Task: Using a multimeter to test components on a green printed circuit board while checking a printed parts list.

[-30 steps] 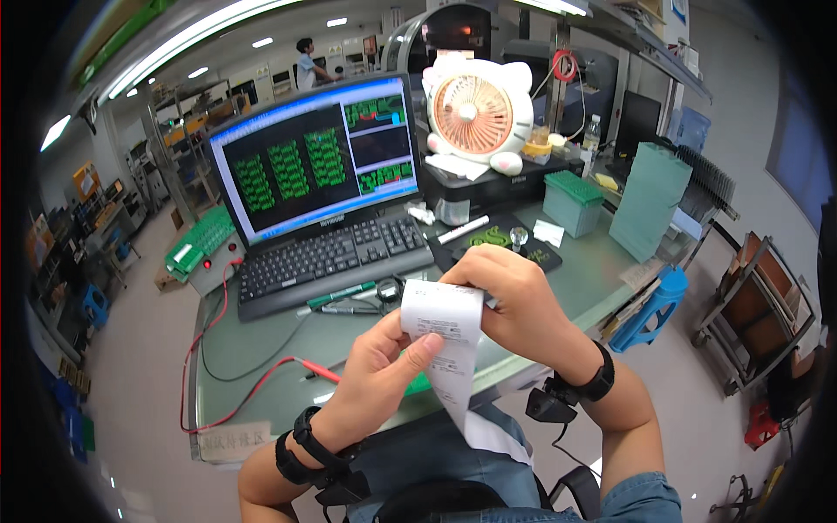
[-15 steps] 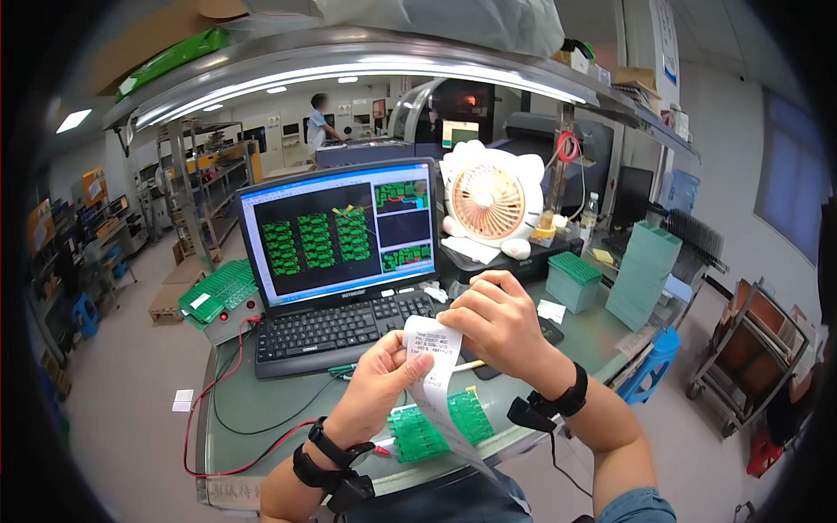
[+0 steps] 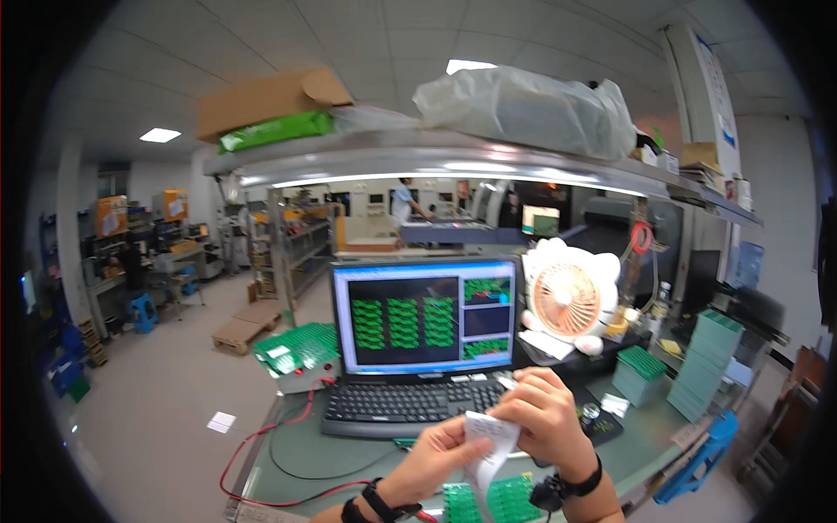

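A long white printed paper strip (image 3: 490, 433) hangs down in front of me, its lower end dropping over the green circuit board panel (image 3: 513, 500) on the desk. My left hand (image 3: 436, 460) pinches the strip near its upper end, thumb in front. Fingers bent and closed, my right hand (image 3: 542, 417) grips the strip's upper right edge; its fingertips are partly hidden. Behind the hands are a black keyboard (image 3: 384, 408) and a monitor (image 3: 403, 322) showing rows of green boards.
A white cat-shaped fan (image 3: 568, 296) stands right of the monitor. Stacked green boards (image 3: 301, 356) lie on a box at left; pale green stacks (image 3: 704, 366) stand at right. A red cable (image 3: 228, 462) loops along the left edge. A metal shelf (image 3: 436, 157) spans above. Someone (image 3: 405, 202) stands far off.
My view has tilted up and swung left, so the desk and hands sit lower and farther right in the picture. Both hands still hold the paper strip.
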The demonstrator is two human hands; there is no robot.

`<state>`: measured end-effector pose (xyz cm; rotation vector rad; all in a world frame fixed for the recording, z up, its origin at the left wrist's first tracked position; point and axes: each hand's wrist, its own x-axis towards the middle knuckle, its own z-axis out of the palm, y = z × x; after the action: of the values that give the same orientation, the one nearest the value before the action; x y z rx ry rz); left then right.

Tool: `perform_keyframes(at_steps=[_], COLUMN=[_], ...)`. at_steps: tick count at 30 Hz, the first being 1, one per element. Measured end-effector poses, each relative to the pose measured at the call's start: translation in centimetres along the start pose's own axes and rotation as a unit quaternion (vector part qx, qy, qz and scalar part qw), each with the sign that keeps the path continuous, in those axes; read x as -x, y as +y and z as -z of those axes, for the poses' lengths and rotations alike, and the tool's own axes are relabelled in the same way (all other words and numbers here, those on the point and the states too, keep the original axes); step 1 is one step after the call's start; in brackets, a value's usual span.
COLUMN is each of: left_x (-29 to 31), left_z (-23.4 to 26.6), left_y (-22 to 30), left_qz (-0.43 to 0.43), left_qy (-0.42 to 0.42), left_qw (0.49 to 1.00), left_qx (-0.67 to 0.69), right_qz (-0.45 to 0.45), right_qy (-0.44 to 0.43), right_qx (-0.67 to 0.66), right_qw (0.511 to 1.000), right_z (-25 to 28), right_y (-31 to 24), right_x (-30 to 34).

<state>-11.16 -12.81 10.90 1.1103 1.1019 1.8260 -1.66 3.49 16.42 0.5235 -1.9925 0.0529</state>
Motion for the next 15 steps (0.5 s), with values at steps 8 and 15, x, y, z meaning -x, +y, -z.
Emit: perform_keyframes(at_steps=[8, 15], left_x=[0.7, -0.3], left_z=[-0.4, -0.9], left_y=[0.0, 1.2], left_qz=[0.005, -0.107], left_qy=[0.045, 0.046], left_qw=[0.997, 0.991], left_qx=[-0.055, -0.072], right_qz=[0.018, -0.080], right_qy=[0.004, -0.056], right_qx=[-0.017, -0.045], right_qw=[1.000, 0.994], right_z=[0.7, -1.2], right_y=[-0.8, 0.6], right_x=[0.7, 1.8])
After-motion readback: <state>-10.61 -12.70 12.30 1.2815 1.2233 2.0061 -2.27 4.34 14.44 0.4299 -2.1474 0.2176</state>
